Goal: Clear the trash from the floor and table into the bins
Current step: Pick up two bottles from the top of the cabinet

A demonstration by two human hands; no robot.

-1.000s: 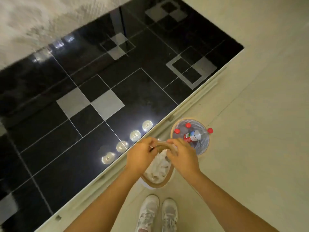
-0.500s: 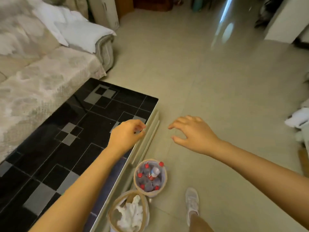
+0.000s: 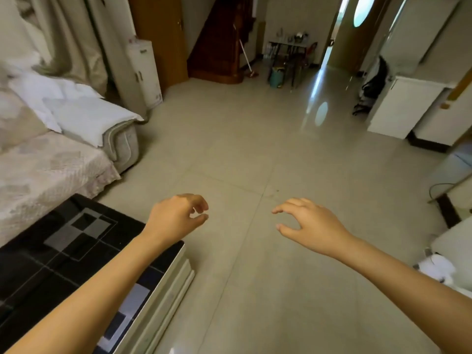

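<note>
both hands hang over the tiled floor [image 3: 255, 149] holding nothing. the left hand [image 3: 176, 215] has its fingers [image 3: 201, 204] loosely curled, just past the corner of the black surface [image 3: 63, 241]. the right hand [image 3: 309, 223] has its fingers [image 3: 288, 204] spread. no trash or bins show.

Both forearms reach forward; left hand [image 3: 176, 215] loosely curled, seemingly empty, right hand [image 3: 310, 222] relaxed.

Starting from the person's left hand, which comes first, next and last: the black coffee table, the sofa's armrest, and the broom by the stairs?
From the left hand:
1. Black coffee table, just below and left.
2. Sofa armrest, farther up on the left.
3. Broom, far across the room by the stairs.
</note>
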